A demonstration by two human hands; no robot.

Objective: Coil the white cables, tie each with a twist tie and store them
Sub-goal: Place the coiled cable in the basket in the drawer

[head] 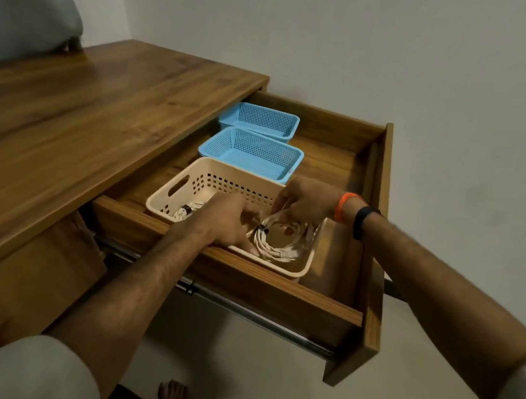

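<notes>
A coiled white cable [278, 241] bound with a black twist tie [263, 230] lies in the near end of a beige perforated basket [191, 173] inside the open wooden drawer [279, 297]. My right hand [308, 200] pinches the far side of this coil with curled fingers. My left hand [230, 220] reaches into the basket with straight fingers and touches the coil's near left edge. A second tied white cable coil [186, 211] rests at the basket's left end, partly hidden by my left hand.
Two empty blue mesh baskets [280, 158] [262, 120] stand in a row behind the beige one in the drawer. The wooden desk top [82, 115] stretches to the left. Bare drawer floor shows at the right. A bare foot [174, 395] stands on the floor below.
</notes>
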